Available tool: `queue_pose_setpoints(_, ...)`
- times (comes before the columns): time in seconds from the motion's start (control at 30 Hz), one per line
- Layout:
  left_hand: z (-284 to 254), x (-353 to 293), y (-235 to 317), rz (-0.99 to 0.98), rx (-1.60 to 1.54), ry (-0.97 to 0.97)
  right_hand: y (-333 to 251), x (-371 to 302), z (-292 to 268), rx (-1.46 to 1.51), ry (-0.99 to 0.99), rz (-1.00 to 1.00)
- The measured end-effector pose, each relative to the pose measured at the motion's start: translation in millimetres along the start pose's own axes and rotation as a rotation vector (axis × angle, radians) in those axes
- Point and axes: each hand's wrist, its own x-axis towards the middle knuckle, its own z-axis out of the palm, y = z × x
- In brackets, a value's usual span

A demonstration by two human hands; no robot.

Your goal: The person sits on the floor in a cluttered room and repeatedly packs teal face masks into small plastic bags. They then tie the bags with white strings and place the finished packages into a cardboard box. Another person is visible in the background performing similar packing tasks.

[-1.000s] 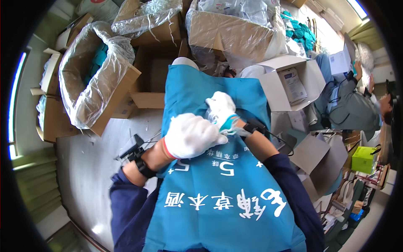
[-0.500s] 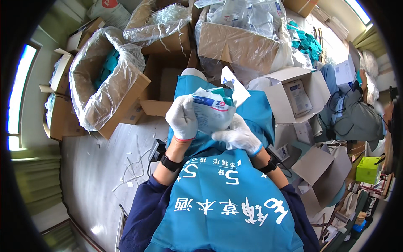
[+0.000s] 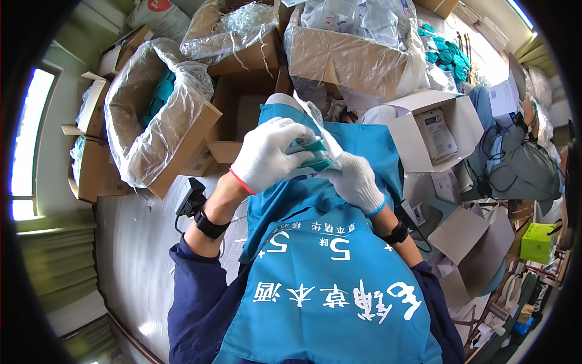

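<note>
Above the apron's (image 3: pixel 327 291) upper part, the left hand (image 3: pixel 273 151) had thumb and fingers nearly closed on folded teal cloth (image 3: pixel 316 161), while the right hand (image 3: pixel 354 181) gripped the side of a white packet (image 3: pixel 329 144). The packet seemed opened, its cloth showing but apparently not fully out; how much remained inside was hidden. Right of the apron, a white box (image 3: pixel 407 142) held another packet (image 3: pixel 435 134).
</note>
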Motion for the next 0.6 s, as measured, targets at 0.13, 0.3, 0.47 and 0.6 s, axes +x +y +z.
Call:
queue_pose_setpoints(0.13,6.2,-4.6,-4.7,0.000,0.050,0.012,1.7,1.2,2.8,0.011,0.073,-0.106)
queue_pose_setpoints(0.3,-7.5,-13.4,-7.7,-0.018,-0.218,0.248,2.8,5.9,-2.7,0.044,0.061,-0.082)
queue_pose_setpoints(0.47,-40.6,-23.3,-10.4,-0.175,-0.360,0.549,14.6,0.1,6.0,0.092,0.023,0.086)
queue_pose_setpoints(0.6,-75.8,-36.9,-8.1,-0.060,-0.176,0.854,14.3,-0.1,4.6,0.036,-0.024,0.113)
